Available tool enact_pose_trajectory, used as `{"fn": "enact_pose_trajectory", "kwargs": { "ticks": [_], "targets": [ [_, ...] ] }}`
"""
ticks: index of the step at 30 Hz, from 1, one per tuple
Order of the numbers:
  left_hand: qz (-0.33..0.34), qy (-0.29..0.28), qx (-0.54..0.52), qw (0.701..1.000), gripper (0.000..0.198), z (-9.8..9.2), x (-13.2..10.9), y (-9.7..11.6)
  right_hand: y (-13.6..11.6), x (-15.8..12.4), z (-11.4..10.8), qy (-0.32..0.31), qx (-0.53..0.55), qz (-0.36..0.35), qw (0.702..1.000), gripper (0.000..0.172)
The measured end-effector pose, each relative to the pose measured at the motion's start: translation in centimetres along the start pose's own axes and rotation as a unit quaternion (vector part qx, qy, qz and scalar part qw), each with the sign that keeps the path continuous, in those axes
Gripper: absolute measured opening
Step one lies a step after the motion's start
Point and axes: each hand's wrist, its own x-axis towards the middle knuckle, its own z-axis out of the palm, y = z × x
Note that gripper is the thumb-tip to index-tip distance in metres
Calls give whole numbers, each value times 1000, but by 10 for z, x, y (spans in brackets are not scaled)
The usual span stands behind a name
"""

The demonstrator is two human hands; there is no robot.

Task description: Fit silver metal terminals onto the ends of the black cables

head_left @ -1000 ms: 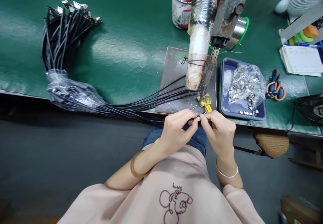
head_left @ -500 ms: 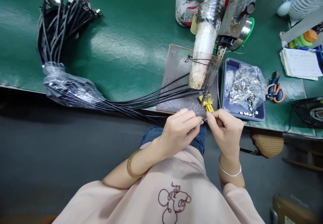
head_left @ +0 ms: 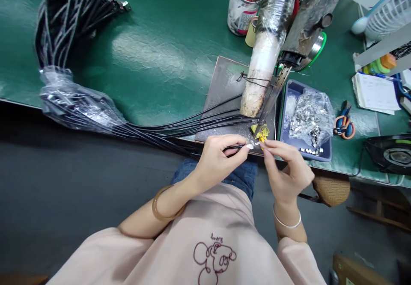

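My left hand pinches a black cable near its end, where a small silvery connector sticks out past the fingertips. Close by on the right, my right hand has thumb and forefinger brought together at the connector's tip; what they hold, if anything, is too small to make out. Just beyond the fingers is a yellow piece, with the tip of a soldering iron over it. Several more black cables run in from the left onto a dark board.
A wrapped duct hangs over the board. Right of it lie a blue tray with a bag of small metal parts and orange-handled pliers. A bagged cable bundle lies left; a clear tub stands behind.
My left hand has opened its grip outward, so the cable end and connector now show. The right hand's fingers have stretched toward the connector. The whole view has shifted slightly.
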Motion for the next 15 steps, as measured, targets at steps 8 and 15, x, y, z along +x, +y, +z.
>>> {"fn": "enact_pose_trajectory", "kwargs": {
  "ticks": [8, 15],
  "targets": [
    [42, 13, 55, 998, 13, 2, 4, 0, 6, 2, 13, -23, -15, -64, 998, 24],
    [95, 35, 95, 990, 11, 2, 4, -1, 6, 6, 15, -18, -14, -66, 998, 24]
  ]
}}
